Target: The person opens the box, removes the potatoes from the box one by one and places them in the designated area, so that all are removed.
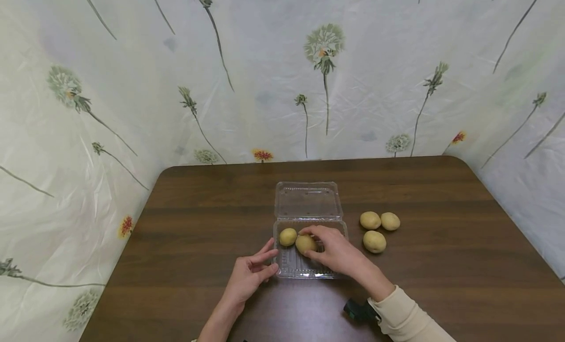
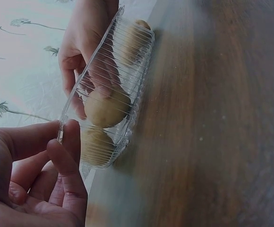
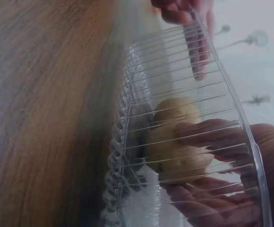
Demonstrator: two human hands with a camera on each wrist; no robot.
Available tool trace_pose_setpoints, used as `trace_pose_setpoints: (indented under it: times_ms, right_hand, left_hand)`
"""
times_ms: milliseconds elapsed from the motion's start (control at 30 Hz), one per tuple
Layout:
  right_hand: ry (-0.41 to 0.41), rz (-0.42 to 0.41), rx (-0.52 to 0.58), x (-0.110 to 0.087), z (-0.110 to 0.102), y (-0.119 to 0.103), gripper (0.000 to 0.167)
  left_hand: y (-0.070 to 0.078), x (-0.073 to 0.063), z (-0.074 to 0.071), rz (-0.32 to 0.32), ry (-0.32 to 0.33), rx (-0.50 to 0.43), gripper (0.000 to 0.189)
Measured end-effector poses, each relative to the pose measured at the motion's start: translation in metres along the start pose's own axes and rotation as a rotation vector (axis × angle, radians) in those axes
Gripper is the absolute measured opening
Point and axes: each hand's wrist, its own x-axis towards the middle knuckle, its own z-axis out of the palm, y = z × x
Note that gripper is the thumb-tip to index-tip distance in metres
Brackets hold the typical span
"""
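A clear plastic clamshell container (image 1: 289, 273) stands on the table, its lid (image 1: 307, 200) folded back away from me. Inside, one potato (image 1: 288, 237) lies at the left. Beside it, a second potato (image 1: 304, 245) is gripped by my right hand (image 1: 334, 249), thumb on the near side and fingers on the far side. My left hand (image 1: 249, 277) pinches the container's left rim between thumb and fingers, as the left wrist view shows. Through the ribbed wall in the right wrist view, the held potato (image 3: 179, 158) sits close against the other potato (image 3: 177, 109).
Right of the container, three loose potatoes (image 1: 371, 220) lie grouped on the brown wooden table (image 1: 212, 209). A dark strapped device (image 1: 359, 311) sits at my right wrist. Behind the table hangs a flower-patterned sheet (image 1: 265, 87).
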Motion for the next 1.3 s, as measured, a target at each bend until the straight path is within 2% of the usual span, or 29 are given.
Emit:
trace_pose_setpoints:
  times_ms: [167, 400, 800, 1300]
  right_hand:
    - [0.018, -0.046, 0.004, -0.001, -0.001, 0.000, 0.040]
    - [0.043, -0.053, 0.069, -0.004, -0.003, -0.001, 0.042]
    - [0.057, -0.019, 0.200, -0.012, -0.007, -0.004, 0.043]
    - [0.053, 0.083, 0.410, -0.028, -0.016, -0.007, 0.044]
  left_hand:
    - [0.001, 0.000, 0.001, 0.000, -0.001, -0.008, 0.040]
    - [0.002, -0.001, 0.001, 0.007, -0.003, -0.008, 0.040]
    - [0.000, 0.000, 0.000, 0.009, 0.002, 0.000, 0.039]
    - [0.000, 0.000, 0.000, 0.007, 0.006, -0.008, 0.039]
